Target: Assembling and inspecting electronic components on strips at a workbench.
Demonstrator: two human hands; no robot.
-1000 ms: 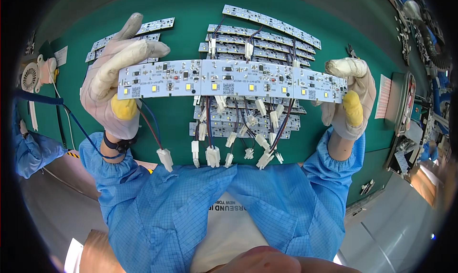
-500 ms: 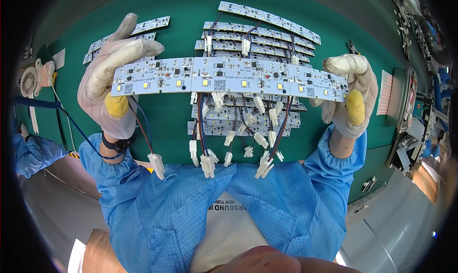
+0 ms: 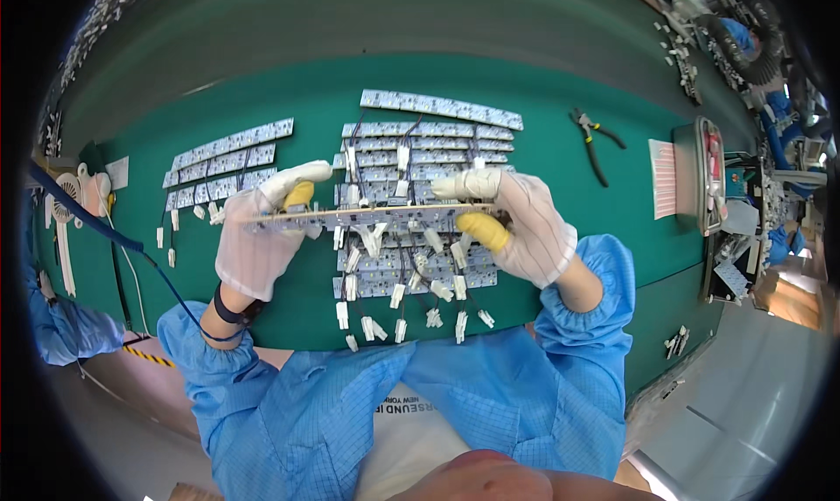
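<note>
Both my hands wear white gloves with yellow finger covers. My left hand [image 3: 262, 243] grips the left end of a long LED circuit board [image 3: 385, 212], and my right hand [image 3: 521, 225] pinches its right end between thumb and fingers. The board is tilted so that mostly its thin edge shows. It is held above a row of similar LED boards [image 3: 437, 132] on the green bench. White plug connectors [image 3: 460, 326] on short wires hang or lie below it; which ones belong to the held board is hard to tell.
Several more LED boards [image 3: 232, 142] lie at the left. Pliers [image 3: 595, 147] rest at the right, near a pink-lined sheet [image 3: 663, 179] and a clear-sided box [image 3: 704, 177]. A white fan [image 3: 70, 190] stands far left. A blue cord [image 3: 122, 238] runs to my left wrist.
The held board has turned from face-on to nearly edge-on and appears lower over the bench. Both hands have moved with it, still at its ends. The view has shifted, showing more bench.
</note>
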